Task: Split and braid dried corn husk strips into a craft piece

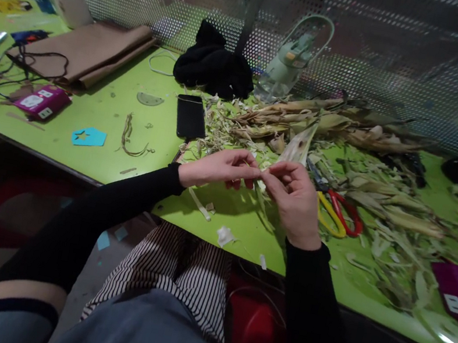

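Left hand and right hand, both nearly closed, pinch a strip left of the scissors; the strip's ends are unclear.

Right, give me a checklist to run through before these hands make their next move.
1. Left hand and right hand together at the husk strip: ok, fingertips meet.
2. Grip firm: cannot tell, fingers cover the pinch.
3. Scissors near the right hand: ok, red and yellow handles beside it.
4. Phone clear of husk shreds: not ok, shreds lie along its side.
5. White scrap away from the table edge: not ok, it lies close.
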Available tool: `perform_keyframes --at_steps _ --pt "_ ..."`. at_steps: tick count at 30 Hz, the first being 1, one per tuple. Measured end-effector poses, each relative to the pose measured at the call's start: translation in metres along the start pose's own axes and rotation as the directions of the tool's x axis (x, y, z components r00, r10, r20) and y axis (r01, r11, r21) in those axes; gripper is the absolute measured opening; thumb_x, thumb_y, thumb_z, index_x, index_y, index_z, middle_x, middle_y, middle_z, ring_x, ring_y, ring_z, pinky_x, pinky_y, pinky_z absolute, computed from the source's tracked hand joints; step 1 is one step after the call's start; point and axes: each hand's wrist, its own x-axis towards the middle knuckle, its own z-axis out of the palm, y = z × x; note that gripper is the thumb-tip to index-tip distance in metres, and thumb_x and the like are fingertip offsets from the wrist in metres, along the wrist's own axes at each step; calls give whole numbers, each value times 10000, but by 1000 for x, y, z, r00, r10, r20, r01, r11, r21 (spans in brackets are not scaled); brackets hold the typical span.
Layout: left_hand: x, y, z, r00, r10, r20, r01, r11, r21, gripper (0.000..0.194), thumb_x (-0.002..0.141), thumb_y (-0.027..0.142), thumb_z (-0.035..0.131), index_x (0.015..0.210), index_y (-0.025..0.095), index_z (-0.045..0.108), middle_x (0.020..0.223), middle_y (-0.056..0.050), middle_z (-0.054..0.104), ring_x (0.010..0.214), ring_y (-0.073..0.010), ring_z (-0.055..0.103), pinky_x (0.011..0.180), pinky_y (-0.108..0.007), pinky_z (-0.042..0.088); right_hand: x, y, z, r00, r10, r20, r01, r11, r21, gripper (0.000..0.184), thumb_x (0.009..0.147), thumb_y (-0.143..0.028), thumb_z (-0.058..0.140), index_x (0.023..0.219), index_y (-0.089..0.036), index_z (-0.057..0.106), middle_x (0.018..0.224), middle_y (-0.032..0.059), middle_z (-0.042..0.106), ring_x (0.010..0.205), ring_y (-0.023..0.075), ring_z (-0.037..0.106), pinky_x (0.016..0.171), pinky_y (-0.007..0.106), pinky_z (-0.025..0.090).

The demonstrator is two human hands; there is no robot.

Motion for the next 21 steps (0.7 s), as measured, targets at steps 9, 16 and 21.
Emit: perform_keyframes --at_steps 9,16,21 --pt "9 -10 -2 996 -55 -75 34 966 -257 98 942 181 595 997 100 601 881 -44 717 754 -64 655 806 -262 530 0 -1 -3 937 -350 7 304 803 -513 294 917 -519 644 791 -254 647 873 55 673 901 266 600 870 455 442" --pt "9 -10 0 999 -41 -11 37 965 -261 122 867 84 636 981 99 594 852 -33 708 789 -85 678 853 -306 533 -2 -2 -1 971 -237 35 229 877 -423 271 966 -492 579 859 -249 631 877 56 703 837 236 626 771 389 486" --pt "7 -6 1 994 -11 -107 -11 979 -203 66 914 148 616 940 119 563 809 0 671 756 -65 654 834 -274 528 -1 -2 -2 983 -150 101 178 900 -397 298 932 -534 625 971 -239 643 928 65 708 842 231 632 744 373 490"
